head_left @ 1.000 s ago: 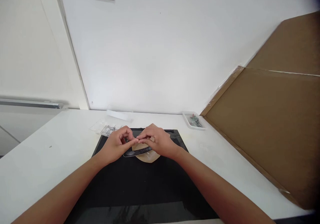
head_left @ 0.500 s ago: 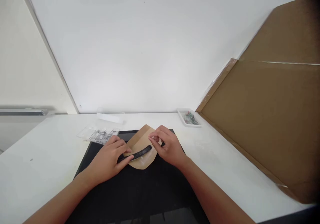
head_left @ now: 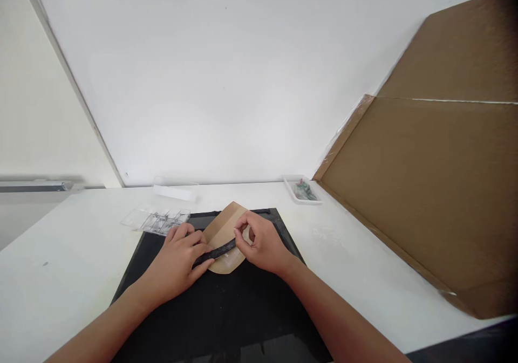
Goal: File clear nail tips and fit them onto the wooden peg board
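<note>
My left hand (head_left: 182, 255) is closed on one end of a curved black strip (head_left: 222, 248), thumb in front and fingers behind. Under the strip lies a tan, paper-like piece (head_left: 220, 228) with a pointed top and a paler, glossy lower part. My right hand (head_left: 261, 241) pinches thumb and forefinger together over the strip's right end. That end is hidden by the fingers, and whatever is between their tips is too small to make out. Both hands are above a black mat (head_left: 226, 309).
A clear divided box (head_left: 162, 221) with small pieces sits left of the mat, a clear lid-like item (head_left: 174, 192) behind it. A white tray (head_left: 313, 201) holding small green bags stands at the back right. Cardboard panels (head_left: 424, 190) rise along the right side.
My right hand has come down and left onto the strip's right end, which was uncovered before. My left hand keeps its hold. The whole view has shifted slightly.
</note>
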Tool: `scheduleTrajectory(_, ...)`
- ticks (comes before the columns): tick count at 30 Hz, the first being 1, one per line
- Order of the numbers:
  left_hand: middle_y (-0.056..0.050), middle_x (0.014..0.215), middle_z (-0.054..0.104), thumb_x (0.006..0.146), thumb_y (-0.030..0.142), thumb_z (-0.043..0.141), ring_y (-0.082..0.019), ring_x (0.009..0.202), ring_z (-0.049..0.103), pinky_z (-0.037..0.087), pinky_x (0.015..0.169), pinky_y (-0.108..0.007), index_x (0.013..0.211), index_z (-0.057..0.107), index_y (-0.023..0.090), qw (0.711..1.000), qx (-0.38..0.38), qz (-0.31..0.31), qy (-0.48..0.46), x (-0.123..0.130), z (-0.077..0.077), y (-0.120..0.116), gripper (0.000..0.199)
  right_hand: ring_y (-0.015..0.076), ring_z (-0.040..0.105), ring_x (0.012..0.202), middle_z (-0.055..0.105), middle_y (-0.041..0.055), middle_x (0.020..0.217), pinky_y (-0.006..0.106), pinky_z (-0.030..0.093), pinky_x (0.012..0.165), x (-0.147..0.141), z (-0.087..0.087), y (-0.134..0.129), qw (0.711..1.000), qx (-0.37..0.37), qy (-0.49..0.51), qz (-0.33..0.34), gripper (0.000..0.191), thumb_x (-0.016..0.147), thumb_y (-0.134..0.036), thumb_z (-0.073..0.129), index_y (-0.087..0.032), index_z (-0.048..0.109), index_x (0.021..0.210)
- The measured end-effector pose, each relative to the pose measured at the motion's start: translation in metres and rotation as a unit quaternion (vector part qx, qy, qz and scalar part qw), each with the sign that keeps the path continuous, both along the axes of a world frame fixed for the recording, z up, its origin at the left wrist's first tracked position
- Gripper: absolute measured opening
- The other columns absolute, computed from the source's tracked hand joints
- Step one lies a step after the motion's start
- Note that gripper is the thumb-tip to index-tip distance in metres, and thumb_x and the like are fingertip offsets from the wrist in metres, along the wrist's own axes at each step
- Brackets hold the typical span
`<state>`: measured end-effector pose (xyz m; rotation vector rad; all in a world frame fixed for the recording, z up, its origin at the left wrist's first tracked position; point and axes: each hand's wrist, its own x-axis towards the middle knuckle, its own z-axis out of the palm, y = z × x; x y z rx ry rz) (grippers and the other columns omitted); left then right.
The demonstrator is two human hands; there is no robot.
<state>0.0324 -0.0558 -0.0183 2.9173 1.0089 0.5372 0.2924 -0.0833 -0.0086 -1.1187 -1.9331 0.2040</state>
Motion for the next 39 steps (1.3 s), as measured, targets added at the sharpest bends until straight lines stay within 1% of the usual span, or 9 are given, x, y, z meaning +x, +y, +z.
scheduleTrajectory(4,-0.005,0.101,0.069,0.097,0.034,0.069,-0.030,0.109,0.052,0.036,0.098,-0.050,0.106,0.074,0.027,1.000,0.006,-0.003,-0.021,0.001,-0.002,0.001,0.013,0.0152,0.059,0.070,0.064,0.0009,0.085,0.030,0.049,0.066,0.000,-0.003,0.003,1.000,0.013,-0.004,0.013,0.008,0.098,-0.022,0.058,-0.023,0.055,0.091)
scheduleTrajectory(8,-0.005,0.097,0.068,0.102,0.030,0.060,-0.029,0.106,0.051,0.040,0.096,-0.046,0.100,0.071,0.023,0.999,0.004,-0.008,-0.047,0.003,0.000,0.001,0.014,0.0186,0.063,0.084,0.068,0.0041,0.092,0.033,0.052,0.075,0.001,-0.005,0.004,1.000,0.013,0.003,0.024,0.009,0.105,-0.026,0.054,-0.023,0.057,0.096)
scheduleTrajectory(15,-0.008,0.106,0.063,0.108,0.026,0.046,-0.025,0.101,0.054,0.047,0.094,-0.042,0.131,0.065,0.023,0.988,-0.029,-0.011,-0.151,0.006,0.006,0.000,0.030,0.0184,0.063,0.087,0.067,0.0037,0.094,0.033,0.050,0.078,0.000,0.002,-0.003,0.998,0.038,0.039,-0.016,0.008,0.106,-0.026,0.053,-0.024,0.057,0.100)
scheduleTrajectory(19,-0.008,0.113,0.061,0.109,0.030,0.044,-0.023,0.104,0.059,0.052,0.092,-0.037,0.136,0.062,0.026,0.968,-0.122,-0.014,-0.219,0.009,0.012,-0.006,0.032,0.0181,0.063,0.082,0.067,0.0035,0.092,0.033,0.050,0.076,-0.004,0.005,-0.007,0.996,0.055,0.053,-0.049,0.007,0.105,-0.028,0.055,-0.024,0.059,0.100)
scheduleTrajectory(23,-0.007,0.122,0.064,0.108,0.037,0.048,-0.021,0.103,0.065,0.056,0.086,-0.033,0.119,0.070,0.028,0.936,-0.232,-0.016,-0.265,0.014,0.020,-0.016,0.026,0.0185,0.064,0.081,0.068,0.0033,0.091,0.034,0.051,0.076,-0.009,0.003,-0.009,0.995,0.059,0.043,-0.063,0.006,0.104,-0.029,0.057,-0.024,0.061,0.102)
scheduleTrajectory(25,-0.005,0.111,0.069,0.107,0.038,0.050,-0.021,0.098,0.067,0.056,0.083,-0.032,0.115,0.073,0.028,0.924,-0.267,-0.016,-0.273,0.016,0.022,-0.019,0.026,0.0185,0.066,0.081,0.069,0.0030,0.091,0.035,0.051,0.077,-0.011,0.001,-0.009,0.995,0.066,0.037,-0.072,0.006,0.104,-0.029,0.057,-0.024,0.061,0.104)
scheduleTrajectory(31,0.002,0.071,0.068,0.107,0.037,0.052,-0.019,0.084,0.067,0.054,0.087,-0.032,0.137,0.067,0.029,0.916,-0.277,-0.009,-0.291,0.017,0.020,-0.021,0.035,0.0214,0.069,0.086,0.073,0.0044,0.093,0.039,0.051,0.080,-0.014,0.000,-0.010,0.991,0.098,-0.001,-0.091,0.006,0.105,-0.026,0.057,-0.025,0.062,0.108)
scheduleTrajectory(34,0.003,0.064,0.066,0.106,0.039,0.055,-0.019,0.080,0.068,0.055,0.084,-0.032,0.139,0.068,0.028,0.911,-0.282,0.001,-0.300,0.016,0.019,-0.021,0.037,0.0229,0.070,0.088,0.074,0.0055,0.093,0.040,0.051,0.079,-0.015,-0.001,-0.011,0.986,0.137,-0.024,-0.093,0.007,0.105,-0.022,0.056,-0.025,0.062,0.108)
scheduleTrajectory(39,0.003,0.062,0.063,0.102,0.045,0.061,-0.015,0.064,0.064,0.055,0.065,-0.027,0.129,0.076,0.030,0.898,-0.299,0.028,-0.322,0.018,0.017,-0.022,0.034,0.0222,0.069,0.086,0.074,0.0053,0.091,0.039,0.045,0.074,-0.018,0.000,-0.015,0.978,0.161,-0.062,-0.120,0.009,0.104,-0.019,0.058,-0.024,0.055,0.097)
